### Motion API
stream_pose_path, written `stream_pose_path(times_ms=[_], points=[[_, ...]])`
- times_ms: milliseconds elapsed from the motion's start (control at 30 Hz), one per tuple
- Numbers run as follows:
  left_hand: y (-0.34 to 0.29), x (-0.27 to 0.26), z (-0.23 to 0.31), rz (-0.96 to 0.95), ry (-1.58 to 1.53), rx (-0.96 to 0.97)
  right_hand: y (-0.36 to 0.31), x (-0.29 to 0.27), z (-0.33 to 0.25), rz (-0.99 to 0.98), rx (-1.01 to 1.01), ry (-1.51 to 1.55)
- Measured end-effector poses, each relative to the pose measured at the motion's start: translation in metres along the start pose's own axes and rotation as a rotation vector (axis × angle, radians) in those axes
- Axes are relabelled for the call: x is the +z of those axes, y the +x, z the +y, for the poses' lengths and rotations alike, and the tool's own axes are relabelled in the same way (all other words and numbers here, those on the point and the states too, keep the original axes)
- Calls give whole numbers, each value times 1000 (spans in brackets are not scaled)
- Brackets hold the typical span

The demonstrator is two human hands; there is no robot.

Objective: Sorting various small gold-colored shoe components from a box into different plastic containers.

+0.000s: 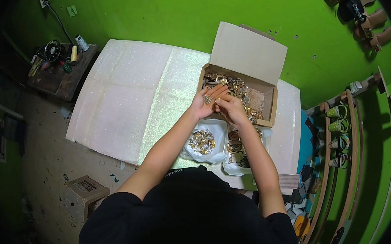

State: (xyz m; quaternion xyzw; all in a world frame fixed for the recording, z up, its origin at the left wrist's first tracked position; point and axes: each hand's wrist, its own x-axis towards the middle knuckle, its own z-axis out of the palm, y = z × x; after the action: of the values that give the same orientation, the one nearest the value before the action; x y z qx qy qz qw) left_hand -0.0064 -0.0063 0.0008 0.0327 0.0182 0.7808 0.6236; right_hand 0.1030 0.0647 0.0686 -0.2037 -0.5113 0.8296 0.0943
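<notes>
My left hand (200, 106) is cupped palm up, with a little heap of small shiny metal pieces (208, 98) lying in it. Beside it my right hand (233, 111) has its thumb and fingers pinched together at the edge of the left palm; what is between them is too small to name. Both hands are over the near side of an open cardboard box (274, 100) full of gold and silver metal fittings (237, 86). Close below the hands, a tray lined with a white plastic bag (219, 137) contains more small shiny pieces (201, 142).
Right of the bag, a white tray (235, 172) holds buckle-like fittings. A glittery whitish sheet (124, 89) covers the table. The box lid (248, 50) stands up against the green wall. Sandals hang on a wooden rack (324, 178) at right; a sewing machine (52, 51) stands left.
</notes>
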Motion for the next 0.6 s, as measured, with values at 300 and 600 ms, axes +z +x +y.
stream_pose_path(times_ms=[300,600], points=[[1,3,1,28,-148,0,-45,-3,14,-80,228,-447],[0,1,0,51,-122,8,-57,-9,23,-180,118,-903]])
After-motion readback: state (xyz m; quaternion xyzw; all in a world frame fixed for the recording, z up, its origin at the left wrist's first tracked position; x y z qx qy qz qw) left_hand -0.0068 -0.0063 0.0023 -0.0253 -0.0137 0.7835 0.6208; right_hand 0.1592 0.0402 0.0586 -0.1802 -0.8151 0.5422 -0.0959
